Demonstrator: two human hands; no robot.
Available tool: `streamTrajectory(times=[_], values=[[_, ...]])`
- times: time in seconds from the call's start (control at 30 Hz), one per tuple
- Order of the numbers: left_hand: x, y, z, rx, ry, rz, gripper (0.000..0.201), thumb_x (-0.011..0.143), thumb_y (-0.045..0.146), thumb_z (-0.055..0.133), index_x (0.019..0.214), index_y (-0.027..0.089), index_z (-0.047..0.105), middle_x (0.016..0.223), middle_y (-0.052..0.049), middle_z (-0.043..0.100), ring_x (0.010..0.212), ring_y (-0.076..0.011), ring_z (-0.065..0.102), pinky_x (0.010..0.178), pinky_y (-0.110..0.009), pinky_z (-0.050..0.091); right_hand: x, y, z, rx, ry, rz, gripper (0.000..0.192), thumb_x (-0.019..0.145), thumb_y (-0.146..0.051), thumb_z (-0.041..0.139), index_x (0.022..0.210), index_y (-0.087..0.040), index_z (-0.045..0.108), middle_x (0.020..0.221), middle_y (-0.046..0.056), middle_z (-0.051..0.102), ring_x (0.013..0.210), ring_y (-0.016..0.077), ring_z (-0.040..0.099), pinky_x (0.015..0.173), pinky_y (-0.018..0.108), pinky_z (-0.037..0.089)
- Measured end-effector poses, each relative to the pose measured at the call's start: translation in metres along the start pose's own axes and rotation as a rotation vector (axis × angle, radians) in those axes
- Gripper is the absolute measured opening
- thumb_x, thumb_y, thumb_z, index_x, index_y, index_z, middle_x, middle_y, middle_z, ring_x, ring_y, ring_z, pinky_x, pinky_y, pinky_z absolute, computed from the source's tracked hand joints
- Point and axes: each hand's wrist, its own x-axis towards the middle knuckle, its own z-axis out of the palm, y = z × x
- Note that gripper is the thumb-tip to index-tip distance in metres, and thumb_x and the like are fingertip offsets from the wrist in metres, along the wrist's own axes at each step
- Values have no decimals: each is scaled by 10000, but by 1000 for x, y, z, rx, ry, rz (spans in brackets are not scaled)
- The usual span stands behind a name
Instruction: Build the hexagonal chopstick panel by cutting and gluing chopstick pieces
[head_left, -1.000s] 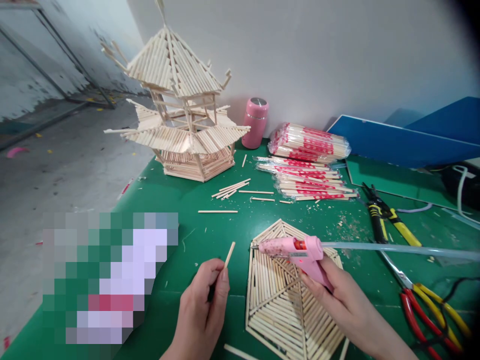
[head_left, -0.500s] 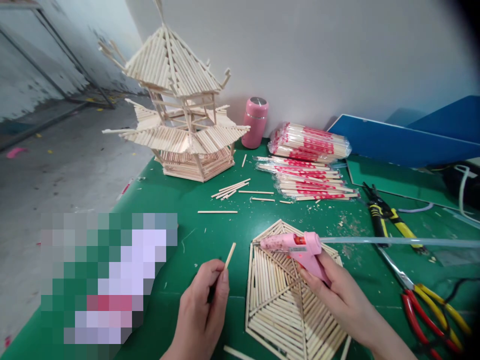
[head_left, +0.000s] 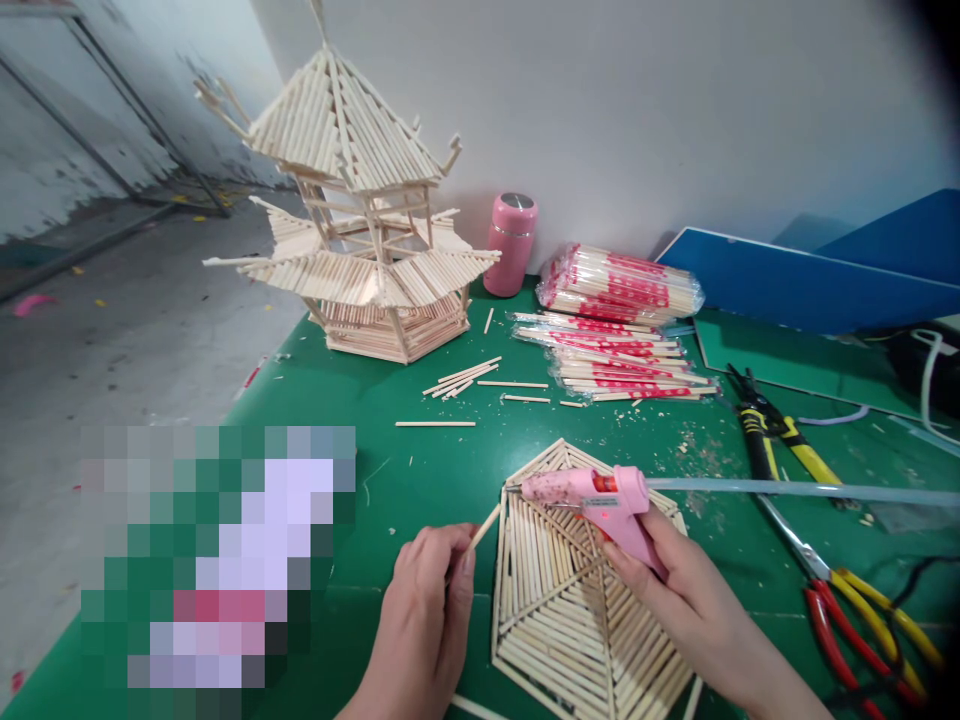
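Note:
Between the thumb and fingers of my left hand (head_left: 435,610) is a short wooden stick (head_left: 485,528), its free end tilted up to the right near the panel's upper left corner. My right hand (head_left: 675,570) is wrapped round the handle of a pink hot glue gun (head_left: 592,492), with a long clear glue stick (head_left: 795,489) out of its back. The gun's nozzle points left, over the upper left corner of a hexagonal panel (head_left: 555,570) made of wooden sticks. Part of the panel is hidden under my right hand and the gun.
A stick pagoda model (head_left: 375,270) stands at the back left, beside a pink flask (head_left: 513,245). Wrapped chopsticks (head_left: 622,285) lie behind the panel, with loose sticks (head_left: 461,375) nearby. On the right are yellow-black pliers (head_left: 761,430) and red-yellow handled pliers (head_left: 817,570).
My left hand has moved right, and the stick in it now leans further right, with its tip close to the panel's corner and the nozzle. The glue gun has barely shifted.

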Motion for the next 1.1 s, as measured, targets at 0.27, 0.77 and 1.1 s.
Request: streamTrajectory(times=[0.27,0.77,1.1], values=[[3,6,1,-9,-26,-97,173,862,302,365,860,224,519,887,-33,590,817,-176,526,725,-316,404,0,-6,1,27,-4,-39,426,852,-345,385,1251,-197,408,793,68,629,825,239,592,749,381,491],[4,8,3,-94,-14,-238,237,847,387,345,808,232,521,856,-28,590,763,-188,503,703,-298,373,6,-3,2,35,30,-47,417,838,-324,411,1232,-189,428,842,71,629,829,228,588,714,340,490],[2,1,0,-129,-102,-281,226,860,397,322,870,228,470,870,-26,550,780,-180,502,717,-306,369,4,2,3,103,-5,50,391,854,-338,406,1222,-206,403,869,64,602,958,242,530,813,376,440]])
